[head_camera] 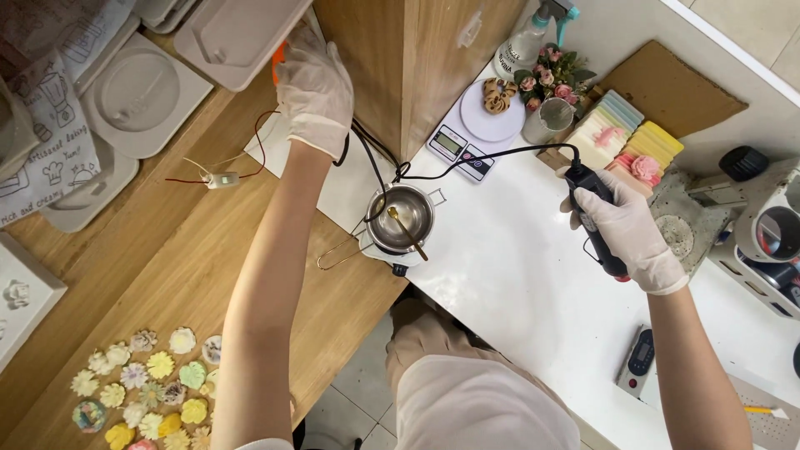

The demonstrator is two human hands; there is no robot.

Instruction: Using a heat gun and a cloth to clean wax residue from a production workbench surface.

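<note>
my right hand point(632, 235) grips the black corded tool point(593, 218) firmly over the white table point(517, 292); my left hand point(315, 90) closes on something orange point(278, 62) by the tray point(242, 33). best keep the cord point(500, 154) off the small metal pot point(402, 218).

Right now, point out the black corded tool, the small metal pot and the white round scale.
black corded tool point(593, 218), head view, on its body
small metal pot point(402, 218), head view, inner wall
white round scale point(492, 118), head view, on its platform
</note>
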